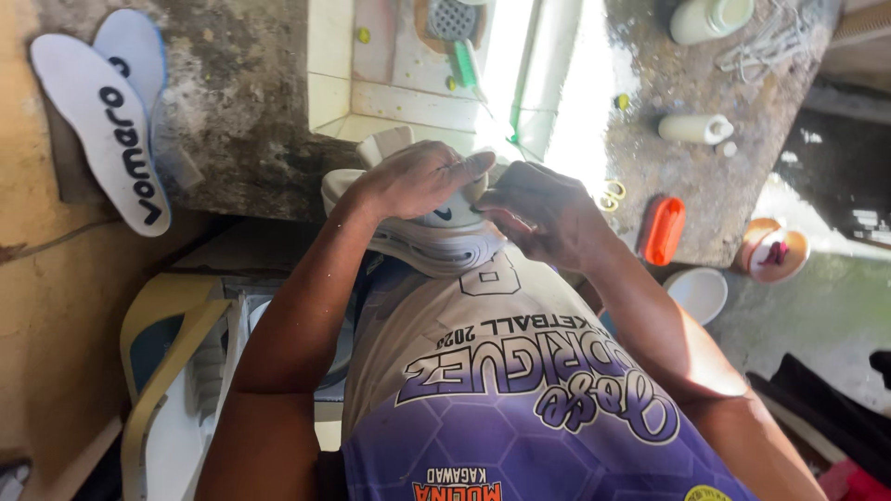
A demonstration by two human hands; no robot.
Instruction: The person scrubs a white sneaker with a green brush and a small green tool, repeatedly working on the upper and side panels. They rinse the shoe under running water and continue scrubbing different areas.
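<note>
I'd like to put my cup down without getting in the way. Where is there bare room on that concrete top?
Bare concrete lies between the white bottle and the orange brush. It is crowded by the scissors and around both hands, left and right, on the white shoe.

Both hands (422,178) (538,211) on white shoe (436,237)

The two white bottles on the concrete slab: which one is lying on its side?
The smaller bottle, mid-slab, lies on its side with its cap pointing right. The bigger bottle, at the top edge of the view, is wider, but whether it stands upright cannot be told.
</note>
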